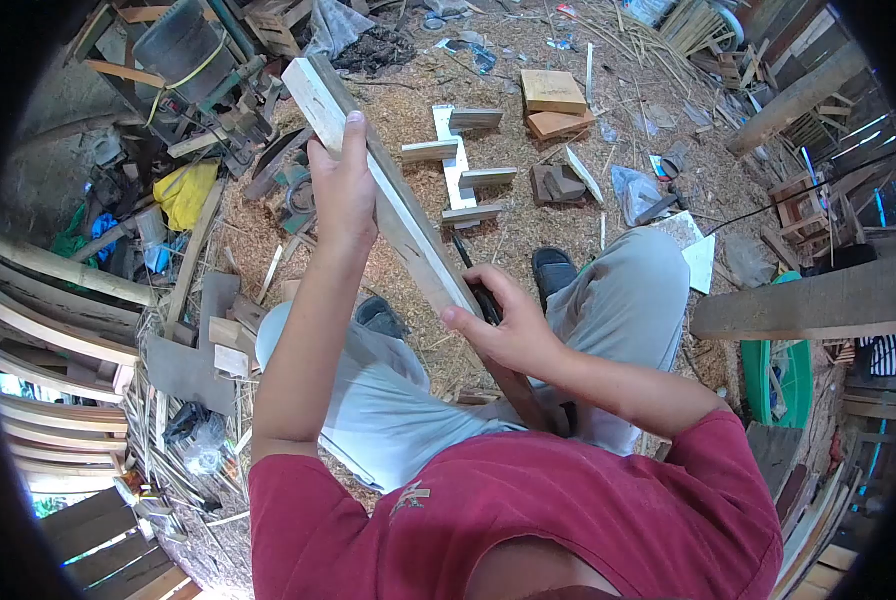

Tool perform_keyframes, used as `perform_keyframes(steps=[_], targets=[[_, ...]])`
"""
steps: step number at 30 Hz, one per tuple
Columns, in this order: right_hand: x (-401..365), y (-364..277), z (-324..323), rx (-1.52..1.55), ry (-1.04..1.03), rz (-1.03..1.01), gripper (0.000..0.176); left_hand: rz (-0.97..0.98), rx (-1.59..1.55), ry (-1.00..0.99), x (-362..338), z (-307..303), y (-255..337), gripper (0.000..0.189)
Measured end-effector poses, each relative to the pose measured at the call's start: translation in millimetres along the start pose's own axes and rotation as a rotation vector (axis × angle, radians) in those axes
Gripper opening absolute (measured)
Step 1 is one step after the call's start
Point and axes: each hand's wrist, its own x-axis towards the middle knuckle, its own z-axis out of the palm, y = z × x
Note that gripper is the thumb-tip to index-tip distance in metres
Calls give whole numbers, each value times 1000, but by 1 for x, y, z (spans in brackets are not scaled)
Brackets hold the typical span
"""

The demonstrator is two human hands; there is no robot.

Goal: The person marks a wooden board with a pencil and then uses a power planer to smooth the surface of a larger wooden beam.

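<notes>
A long pale wooden board (pixel 400 218) slants across the middle of the view, its upper end at the left and its lower end near my lap. My left hand (pixel 346 190) is closed around the upper part, thumb along its face. At the lower end, my right hand (pixel 513 325) is closed on the board, its thumb pressed to the near face. A dark, slim object (pixel 486 303) shows by the right fingers, too hidden to name. Past the board, a white strip with several short wooden slats (pixel 453 165) lies on the sawdust.
Stacked wooden blocks (pixel 553 92) lie ahead on the ground, with a dark block (pixel 558 185) nearer. A thick timber beam (pixel 798 305) juts in from the right above a green basin (pixel 768 390). Curved wooden pieces (pixel 63 410) are stacked at the left. A yellow bag (pixel 186 195) lies at upper left.
</notes>
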Motion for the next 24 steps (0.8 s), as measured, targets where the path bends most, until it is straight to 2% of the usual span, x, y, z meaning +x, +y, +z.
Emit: perform_keyframes(steps=[3,6,9,15,18,24], targets=[[2,14,0,176,-9,10,32,65,-8,-45,1,-3,0,45],[2,21,-1,297,-48,38,25,36,-18,-87,-3,-3,10,41],[0,18,-1,382,-34,59,25,51,15,-168,-4,-6,11,37],[0,29,1,412,-47,93,30,67,7,-115,-8,-1,-9,35],[-1,22,-2,417,-40,119,32,26,67,-116,-12,2,-14,43],[-1,26,-4,371,-30,133,33,-41,69,-152,-20,2,-25,48]])
